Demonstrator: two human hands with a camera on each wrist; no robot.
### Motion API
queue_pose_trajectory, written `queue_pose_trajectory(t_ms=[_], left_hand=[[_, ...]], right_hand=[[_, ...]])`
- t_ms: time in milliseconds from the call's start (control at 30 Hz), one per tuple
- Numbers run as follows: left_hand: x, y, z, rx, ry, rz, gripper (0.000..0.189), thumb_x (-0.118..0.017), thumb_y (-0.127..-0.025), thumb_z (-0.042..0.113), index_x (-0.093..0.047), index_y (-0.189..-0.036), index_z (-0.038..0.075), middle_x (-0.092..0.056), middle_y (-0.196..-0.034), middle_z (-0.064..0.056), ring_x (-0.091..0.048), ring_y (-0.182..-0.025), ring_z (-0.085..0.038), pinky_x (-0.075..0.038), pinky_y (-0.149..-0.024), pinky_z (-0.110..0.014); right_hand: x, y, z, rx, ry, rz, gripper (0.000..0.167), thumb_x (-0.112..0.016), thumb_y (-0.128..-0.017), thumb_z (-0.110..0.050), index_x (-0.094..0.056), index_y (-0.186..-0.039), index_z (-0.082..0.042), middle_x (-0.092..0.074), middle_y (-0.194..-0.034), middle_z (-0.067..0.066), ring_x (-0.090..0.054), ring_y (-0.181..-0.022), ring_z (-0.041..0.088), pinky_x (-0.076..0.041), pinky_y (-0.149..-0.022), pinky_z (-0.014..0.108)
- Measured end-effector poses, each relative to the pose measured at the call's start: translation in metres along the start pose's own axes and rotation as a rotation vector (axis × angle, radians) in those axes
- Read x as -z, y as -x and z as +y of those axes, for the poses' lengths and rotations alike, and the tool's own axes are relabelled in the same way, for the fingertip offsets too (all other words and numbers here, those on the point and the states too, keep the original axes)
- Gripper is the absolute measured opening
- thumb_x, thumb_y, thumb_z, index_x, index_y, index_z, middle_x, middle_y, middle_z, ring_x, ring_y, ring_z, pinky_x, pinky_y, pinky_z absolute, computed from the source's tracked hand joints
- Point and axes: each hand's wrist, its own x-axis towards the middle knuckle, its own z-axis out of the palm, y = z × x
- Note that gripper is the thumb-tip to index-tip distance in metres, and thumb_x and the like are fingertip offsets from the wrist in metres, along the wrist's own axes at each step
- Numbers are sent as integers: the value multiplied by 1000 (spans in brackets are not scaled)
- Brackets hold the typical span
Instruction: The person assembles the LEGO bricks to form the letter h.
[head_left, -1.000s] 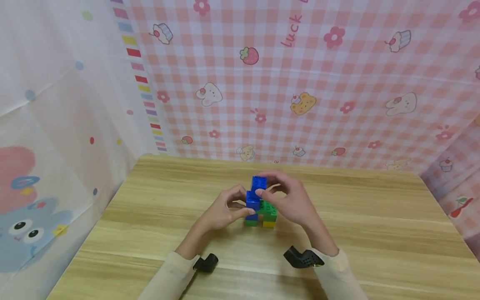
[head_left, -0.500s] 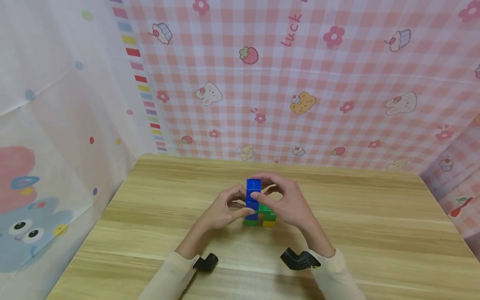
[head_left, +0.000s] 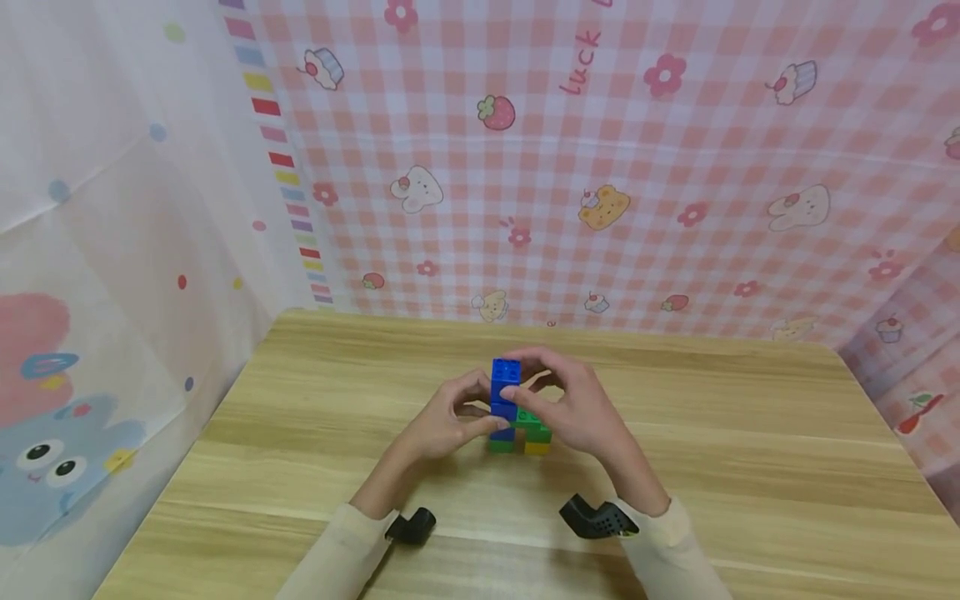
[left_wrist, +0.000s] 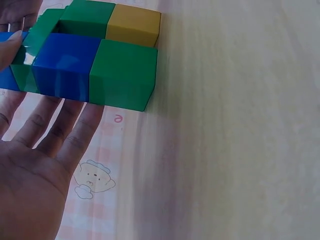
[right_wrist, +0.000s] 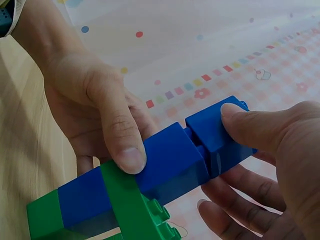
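Observation:
In the head view a small tower of toy building blocks stands on the table, held between both hands. My right hand [head_left: 581, 404] pinches the top blue block [right_wrist: 207, 132] between thumb and fingers. That block sits over another blue block [right_wrist: 172, 157], with a narrow gap and some studs showing between them. My left hand [head_left: 442, 421] steadies the tower, thumb on the near side and fingers behind. Lower down are a green crosspiece [right_wrist: 125, 197], a third blue block [left_wrist: 65, 65] and a green base block [left_wrist: 122, 75]. Beside them, a green block [left_wrist: 85, 19] tops a yellow block [left_wrist: 134, 26].
The wooden table [head_left: 712, 467] reaches back to a pink checked cloth [head_left: 675, 167]. A white patterned cloth [head_left: 135, 208] hangs at the left. Black wrist devices [head_left: 600, 518] sit at both sleeves.
My right hand has brought the top blue block left and slightly down, from offset to lined up over the blue block beneath. The left hand has kept its place.

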Motion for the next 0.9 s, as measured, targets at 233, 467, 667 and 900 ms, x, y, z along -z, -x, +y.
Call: queue_pose_trajectory(t_ms=[233, 467, 667, 900], left_hand=[[1, -1, -5, 29, -243, -64, 29, -80, -91, 26, -66, -117, 26, -70, -104, 7, -66, -98, -15, -60, -91, -31], [8, 3, 6, -8, -217, -1, 32, -82, -89, 30, -67, -117, 27, -71, -108, 9, -67, -103, -16, -59, -94, -33], [14, 5, 21, -161, -61, 87, 27, -78, -93, 18, -68, -118, 15, -70, -114, -7, -67, -106, -23, -61, -92, -39], [14, 5, 23, -162, -63, 83, 24, -78, -92, 14, -69, -115, 15, -71, -112, -5, -67, -105, -21, -61, -92, -38]], right_hand=[[2, 0, 0, 30, -4, -14, 35, -74, -96, -22, -66, -129, -19, -73, -111, 4, -68, -100, 21, -61, -84, 29], [1, 0, -1, 76, 11, -24, 34, -75, -95, -21, -66, -128, -17, -74, -110, 2, -69, -98, 19, -62, -83, 29], [0, 0, -1, 98, 28, -15, 32, -75, -95, -20, -67, -126, -17, -75, -111, 1, -70, -97, 17, -62, -83, 29], [1, 1, -1, 117, 31, -15, 32, -74, -95, -18, -67, -126, -17, -74, -112, 1, -70, -97, 18, -62, -83, 29]])
